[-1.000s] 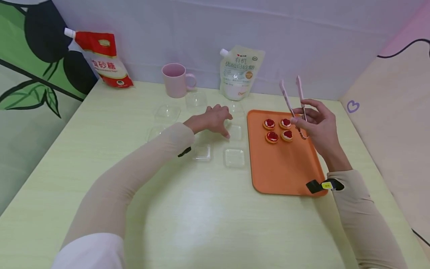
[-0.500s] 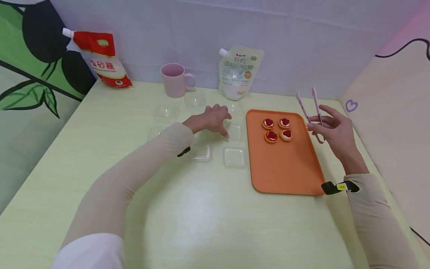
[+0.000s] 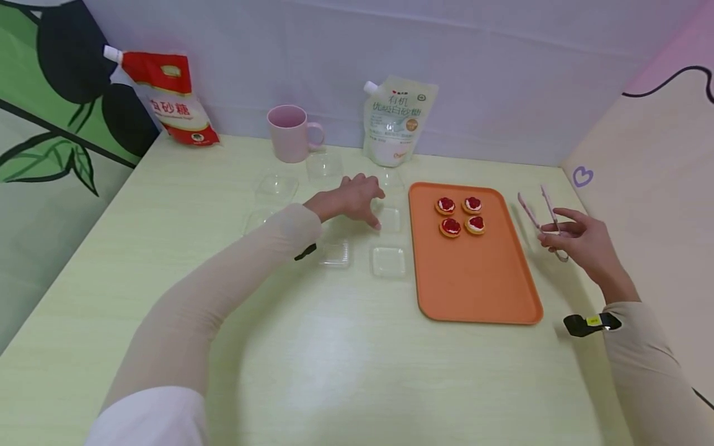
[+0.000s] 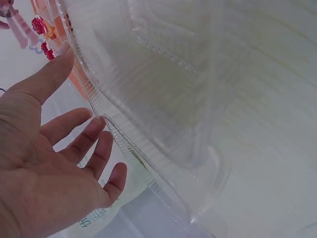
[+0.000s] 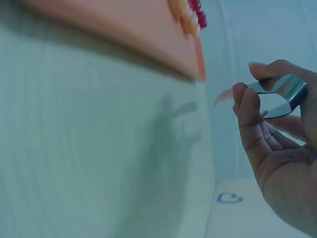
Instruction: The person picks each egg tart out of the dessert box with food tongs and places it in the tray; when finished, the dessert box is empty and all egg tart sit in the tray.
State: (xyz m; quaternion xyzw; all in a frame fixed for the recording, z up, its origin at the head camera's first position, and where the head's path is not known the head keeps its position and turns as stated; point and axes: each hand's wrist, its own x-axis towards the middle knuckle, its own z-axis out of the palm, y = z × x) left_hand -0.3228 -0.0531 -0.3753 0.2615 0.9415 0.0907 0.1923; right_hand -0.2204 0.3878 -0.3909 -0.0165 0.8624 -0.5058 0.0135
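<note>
Out to the right in the head view, my right hand (image 3: 586, 244) pinches a pair of tongs (image 3: 528, 210) with pink tips and a metal bend, its arms spread with nothing between them. My left hand (image 3: 357, 197) reaches over a group of clear plastic boxes (image 3: 388, 261), thumb and fingers spread apart. In the left wrist view, the thumb and loosely bent fingertips lie at the edge of one clear box (image 4: 163, 94). Several small tarts (image 3: 450, 227) with cream and red topping sit together on the orange tray (image 3: 474, 285).
A pink mug (image 3: 289, 136) stands behind the boxes. Against the back wall lean a red sugar bag (image 3: 173, 105) at left and a pale spouted pouch (image 3: 396, 124) near the middle. A side wall (image 3: 658, 204) borders the table on the right, close to my right hand.
My right hand has carried the tongs from above the tray, rightward and lower, to beyond its right edge. The left hand has stayed in place, and the tarts have not moved.
</note>
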